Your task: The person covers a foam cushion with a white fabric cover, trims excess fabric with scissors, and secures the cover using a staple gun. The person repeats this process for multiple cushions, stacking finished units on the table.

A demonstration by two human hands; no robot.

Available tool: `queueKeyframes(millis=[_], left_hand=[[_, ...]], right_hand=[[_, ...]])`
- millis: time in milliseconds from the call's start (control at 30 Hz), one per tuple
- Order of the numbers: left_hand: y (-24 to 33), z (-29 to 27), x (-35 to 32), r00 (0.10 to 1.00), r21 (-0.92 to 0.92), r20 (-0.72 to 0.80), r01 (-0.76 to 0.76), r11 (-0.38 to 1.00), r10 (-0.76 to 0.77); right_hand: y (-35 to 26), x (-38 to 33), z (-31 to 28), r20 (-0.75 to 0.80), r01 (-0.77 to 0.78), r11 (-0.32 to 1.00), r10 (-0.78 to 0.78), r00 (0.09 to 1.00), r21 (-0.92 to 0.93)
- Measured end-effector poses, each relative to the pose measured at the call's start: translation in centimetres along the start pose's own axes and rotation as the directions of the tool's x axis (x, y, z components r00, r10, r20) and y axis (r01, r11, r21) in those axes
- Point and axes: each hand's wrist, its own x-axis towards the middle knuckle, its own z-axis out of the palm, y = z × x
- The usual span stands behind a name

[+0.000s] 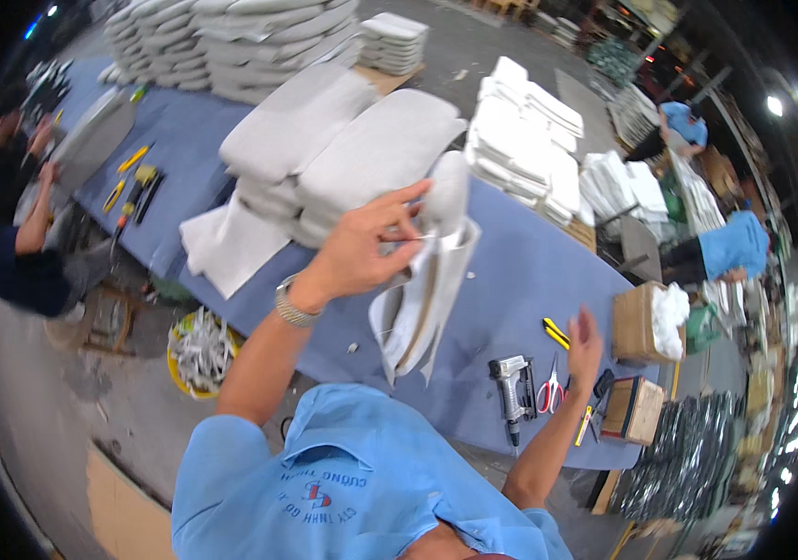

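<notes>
My left hand [366, 245], with a metal-band watch on its wrist, pinches a thin white strand [427, 236] at the side of a grey fabric-covered pad [447, 194]. That pad stands on edge on the blue-covered table, its pale cloth [455, 271] hanging in loose folds toward me. At the right, my right hand [586, 347] is raised with its fingers stretched out, and I see nothing in it. Close to it lie a yellow utility knife [557, 332], red-handled scissors [551, 394] and a metal staple gun [513, 387].
Stacked grey pads [375, 140] stand just beyond my left hand. White pads [522, 140] pile up past the table's far edge. A wooden box [637, 411] and a carton [637, 322] stand at the right. A yellow basket of scraps [203, 353] sits on the floor. Other people work at left and right.
</notes>
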Motion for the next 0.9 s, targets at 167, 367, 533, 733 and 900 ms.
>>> queueKeyframes(millis=[167,367,533,733,900], left_hand=[[0.3,3.3,-2.0,0.993,0.161,0.009,-0.117,0.980,0.117],[-2.1,2.5,-11.4,0.890,-0.492,-0.405,-0.019,0.870,-0.209],[-6.4,-7.2,-26.0,0.162,-0.475,-0.835,0.270,0.838,-0.526],[-14.8,-12.1,-38.1,-0.071,-0.227,-0.929,0.886,0.405,-0.364],[-4.6,-5.9,-15.5,0.652,0.192,-0.753,0.352,0.916,-0.093]], right_hand=[[-20.9,4.2,7.8,0.144,0.624,0.729,-0.675,0.724,0.280],[-25.9,2.7,13.5,0.273,0.680,0.608,-0.793,0.544,0.411],[-27.6,-0.6,13.4,0.247,0.707,0.589,-0.807,0.536,0.391],[-26.6,0.4,13.1,0.157,0.680,0.569,-0.807,0.569,0.462],[-26.2,-0.5,13.4,0.185,0.637,0.575,-0.799,0.572,0.513]])
